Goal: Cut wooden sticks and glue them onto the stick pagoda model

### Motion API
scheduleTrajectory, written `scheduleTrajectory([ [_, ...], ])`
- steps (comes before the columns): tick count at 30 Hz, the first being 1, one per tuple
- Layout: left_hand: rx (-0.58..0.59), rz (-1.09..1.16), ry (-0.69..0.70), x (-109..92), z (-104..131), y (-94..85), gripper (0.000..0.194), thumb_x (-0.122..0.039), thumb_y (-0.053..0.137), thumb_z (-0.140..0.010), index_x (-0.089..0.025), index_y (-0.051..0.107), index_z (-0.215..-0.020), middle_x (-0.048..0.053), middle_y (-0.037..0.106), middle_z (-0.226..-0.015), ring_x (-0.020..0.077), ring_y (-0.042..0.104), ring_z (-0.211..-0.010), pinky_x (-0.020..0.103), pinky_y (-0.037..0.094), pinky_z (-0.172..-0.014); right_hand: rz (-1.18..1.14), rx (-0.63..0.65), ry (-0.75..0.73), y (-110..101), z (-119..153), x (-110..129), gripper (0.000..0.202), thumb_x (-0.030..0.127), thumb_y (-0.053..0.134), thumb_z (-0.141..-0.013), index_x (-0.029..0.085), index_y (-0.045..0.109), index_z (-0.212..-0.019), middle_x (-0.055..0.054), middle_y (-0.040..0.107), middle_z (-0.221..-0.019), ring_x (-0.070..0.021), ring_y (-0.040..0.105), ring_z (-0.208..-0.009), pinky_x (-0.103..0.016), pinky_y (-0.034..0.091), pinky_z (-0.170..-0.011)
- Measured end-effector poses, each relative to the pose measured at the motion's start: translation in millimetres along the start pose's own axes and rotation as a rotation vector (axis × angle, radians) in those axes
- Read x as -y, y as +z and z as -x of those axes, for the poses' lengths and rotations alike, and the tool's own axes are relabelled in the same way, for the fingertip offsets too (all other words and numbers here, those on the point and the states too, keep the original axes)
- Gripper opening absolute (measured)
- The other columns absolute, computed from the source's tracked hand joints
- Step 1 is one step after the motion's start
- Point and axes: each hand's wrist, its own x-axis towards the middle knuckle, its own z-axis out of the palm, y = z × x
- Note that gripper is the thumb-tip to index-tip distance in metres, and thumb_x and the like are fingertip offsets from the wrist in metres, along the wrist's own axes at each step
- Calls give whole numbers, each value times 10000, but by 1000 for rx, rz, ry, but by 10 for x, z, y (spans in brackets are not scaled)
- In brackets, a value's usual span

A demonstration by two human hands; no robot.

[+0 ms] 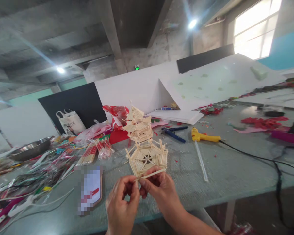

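Observation:
My left hand (pixel 122 202) and my right hand (pixel 163 189) meet near the table's front edge, fingertips pinched together. Between them is a thin pale wooden stick (pixel 155 173), which slants up to the right. My left thumb and index finger close on its left end, while my right fingers grip it farther along. Just beyond the fingers lies a hexagonal stick frame (pixel 148 156) with spokes around a dark centre. Behind it stands a tiered pagoda model (pixel 138 125) of similar sticks with a pointed roof; whether the two are joined I cannot tell.
A phone (pixel 91 187) lies left of my hands. Bundled sticks (pixel 88 153) and plastic packets crowd the left, near a metal bowl (pixel 30 148). To the right are blue-handled pliers (pixel 173 133), a yellow glue gun (pixel 207 135) with a trailing cord, and a clear glue stick (pixel 201 161).

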Motion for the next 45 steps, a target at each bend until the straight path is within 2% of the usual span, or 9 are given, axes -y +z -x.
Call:
scheduleTrajectory([
  [12, -24, 3, 118, 120, -91, 35, 46, -258, 617, -706, -219, 622, -730, 5, 636, -647, 138, 579, -547, 225, 472, -601, -39, 10, 6, 45, -68, 53, 358, 366, 773, -600, 167, 489, -690, 38, 590, -490, -105, 559, -404, -207, 453, -408],
  [22, 18, -66, 171, -10, -196, -15, 60, -254, 601, -728, -215, 616, -770, -10, 632, -644, 128, 580, -557, 213, 456, -594, 1, 14, -8, 69, -138, 110, 364, 378, 762, -606, 164, 483, -702, 26, 607, -504, -103, 564, -414, -208, 463, -416],
  [25, 62, -97, 174, -8, -288, -55, 82, -268, 591, -745, -209, 610, -798, -14, 632, -657, 128, 583, -578, 218, 454, -606, 42, 54, 3, 88, -205, 170, 351, 385, 741, -624, 161, 485, -711, 28, 599, -488, -101, 561, -413, -204, 464, -414],
  [29, 134, -119, 207, -7, -531, -128, 112, -287, 561, -774, -202, 602, -833, -15, 640, -694, 124, 580, -613, 222, 452, -619, 105, 159, 45, 164, -422, 322, 333, 383, 720, -629, 158, 492, -722, 30, 597, -490, -102, 564, -422, -199, 467, -409],
  [33, 72, -34, 184, -30, -912, -139, 150, -302, 583, -741, -184, 617, -828, -10, 628, -696, 120, 553, -604, 229, 437, -596, 180, 250, 24, 357, -794, 470, 270, 328, 719, -621, 144, 524, -659, 30, 575, -465, -97, 553, -410, -193, 470, -394],
  [39, 34, 158, 52, 76, -1474, -95, 198, -298, 608, -665, -163, 634, -807, -16, 613, -664, 107, 529, -577, 224, 407, -568, 321, 170, 100, 643, -1323, 510, 166, 163, 696, -655, 145, 534, -630, 34, 571, -461, -100, 550, -391, -199, 480, -394],
  [45, 103, 251, -60, 342, -1810, -90, 203, -304, 629, -606, -152, 629, -741, -16, 627, -626, 110, 552, -582, 227, 409, -587, 435, 140, 162, 762, -1710, 311, 160, 65, 650, -638, 155, 520, -617, 53, 528, -394, -107, 538, -364, -185, 463, -372],
])
